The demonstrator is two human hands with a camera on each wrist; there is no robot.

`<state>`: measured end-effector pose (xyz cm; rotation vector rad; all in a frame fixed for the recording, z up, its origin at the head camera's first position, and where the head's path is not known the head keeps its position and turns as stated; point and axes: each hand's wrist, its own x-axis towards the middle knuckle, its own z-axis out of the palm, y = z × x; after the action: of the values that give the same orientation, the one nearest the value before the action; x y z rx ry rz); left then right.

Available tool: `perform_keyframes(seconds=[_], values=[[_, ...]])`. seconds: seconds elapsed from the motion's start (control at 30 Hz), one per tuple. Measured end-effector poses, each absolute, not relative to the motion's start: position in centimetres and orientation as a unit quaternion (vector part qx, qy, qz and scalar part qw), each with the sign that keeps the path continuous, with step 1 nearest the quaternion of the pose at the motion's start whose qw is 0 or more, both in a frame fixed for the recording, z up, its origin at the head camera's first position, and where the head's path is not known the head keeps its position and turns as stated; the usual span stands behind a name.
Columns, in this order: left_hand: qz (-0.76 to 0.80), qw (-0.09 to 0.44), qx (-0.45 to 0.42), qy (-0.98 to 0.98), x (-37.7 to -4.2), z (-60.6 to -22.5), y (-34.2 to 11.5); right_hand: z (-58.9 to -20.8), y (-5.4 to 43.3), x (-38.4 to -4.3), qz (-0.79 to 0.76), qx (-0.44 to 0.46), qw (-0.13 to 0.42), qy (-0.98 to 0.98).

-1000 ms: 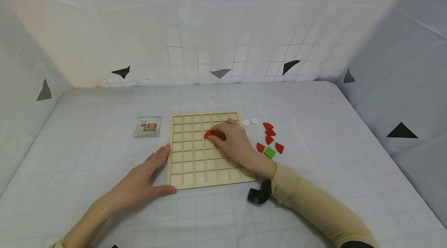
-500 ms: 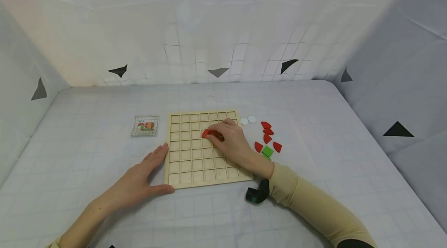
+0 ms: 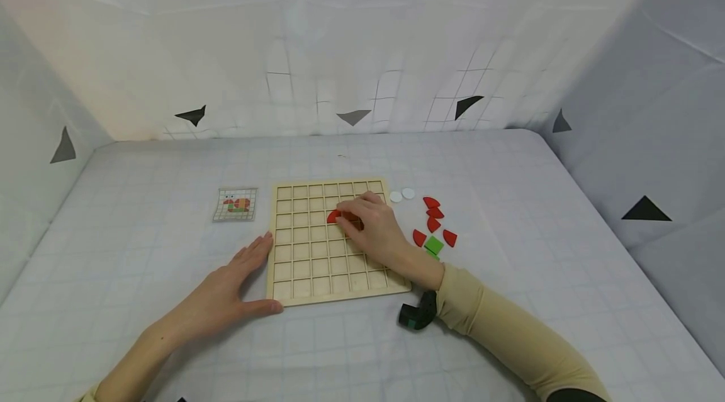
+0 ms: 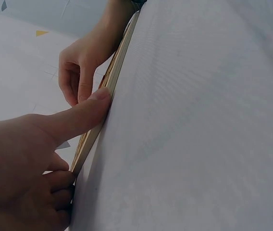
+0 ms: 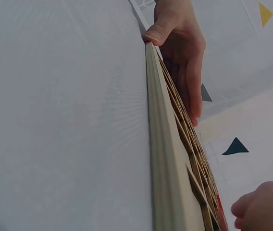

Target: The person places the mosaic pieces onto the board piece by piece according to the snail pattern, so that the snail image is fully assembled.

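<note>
A pale wooden grid board (image 3: 300, 267) lies on the white cloth in the head view. My left hand (image 3: 218, 298) rests at its left side, fingers extended along the edge and thumb at the near corner. Over the board's upper middle, my right hand (image 3: 376, 229) bends its thumb and fingers down at a red quarter-circle piece (image 3: 333, 217), pinching at its right side. Part of that piece and the cells behind are hidden by the fingers. Low in the left wrist view, my left thumb (image 4: 91, 103) presses along the board's side.
Right of the board lie several loose red quarter-circle pieces (image 3: 433, 224), green pieces (image 3: 434, 245) and two white discs (image 3: 408, 194). A picture card (image 3: 235, 204) with a coloured figure lies left of the board. A black device (image 3: 418, 314) sits at my right wrist.
The head view has shifted slightly, moving the scene a little left in it. Both hands keep their places on the board.
</note>
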<state>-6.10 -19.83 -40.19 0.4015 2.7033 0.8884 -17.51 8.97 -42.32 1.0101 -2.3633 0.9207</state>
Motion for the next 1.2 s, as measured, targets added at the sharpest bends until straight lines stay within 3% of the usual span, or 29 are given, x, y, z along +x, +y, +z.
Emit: perform_keyframes(seconds=[0.2, 0.5, 0.87, 1.2], values=[[0.314, 0.132, 0.139, 0.930, -6.0, -40.2, -20.0, -41.2, 9.4, -17.8, 0.371, 0.355, 0.241, -0.823], [0.311, 0.136, 0.136, 0.931, -6.1, -40.3, -19.9, -39.9, 13.6, -17.2, 0.422, 0.291, 0.162, -0.843], [0.311, 0.133, 0.141, 0.931, -6.0, -40.0, -19.8, -40.9, 21.4, -15.4, 0.390, 0.213, 0.132, -0.886], [0.304, 0.135, 0.138, 0.933, -6.0, -39.9, -19.8, -42.5, 23.7, -14.1, 0.372, 0.259, 0.127, -0.882]])
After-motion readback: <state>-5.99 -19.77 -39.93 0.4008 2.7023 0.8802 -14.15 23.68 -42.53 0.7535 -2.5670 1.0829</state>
